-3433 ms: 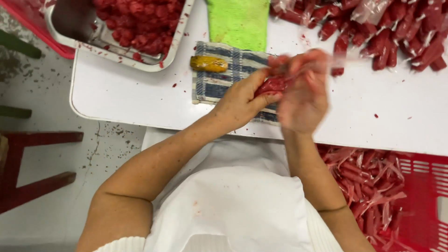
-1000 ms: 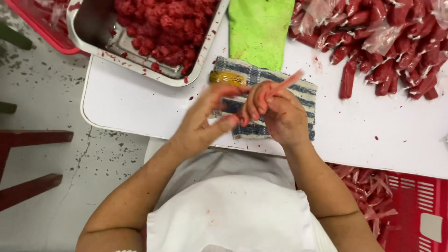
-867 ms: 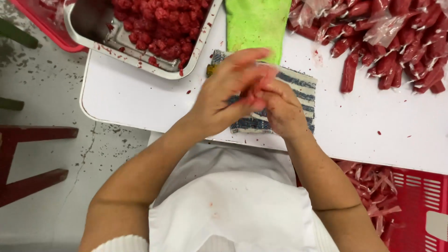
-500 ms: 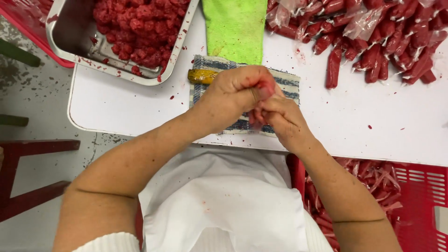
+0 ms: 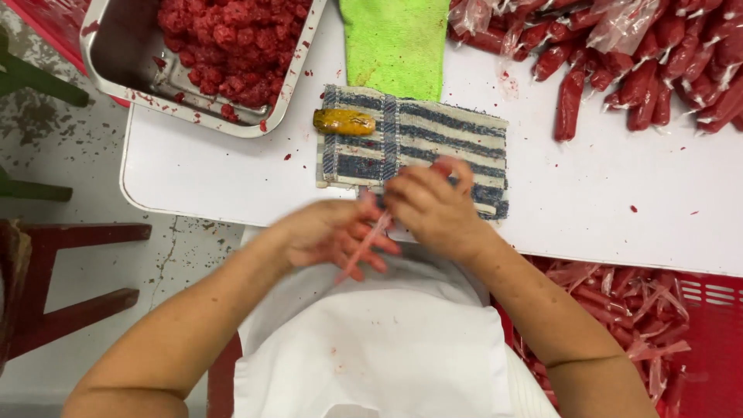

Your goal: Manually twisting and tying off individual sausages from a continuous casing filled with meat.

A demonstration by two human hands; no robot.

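1. While my left hand (image 5: 329,236) and right hand (image 5: 433,205) meet at the white table's (image 5: 588,193) near edge, both pinch a thin pink strip (image 5: 362,249), blurred.
2. Beyond them lies a striped cloth (image 5: 433,143) bearing a yellow lump (image 5: 344,121).

- Blue and cream stripes are shown on the cloth (image 5: 433,143).
- The towel (image 5: 395,39) is bright green.
- The table (image 5: 619,201) is white.
- The sausages (image 5: 642,70) are dark red.
- The crate (image 5: 708,340) is red.
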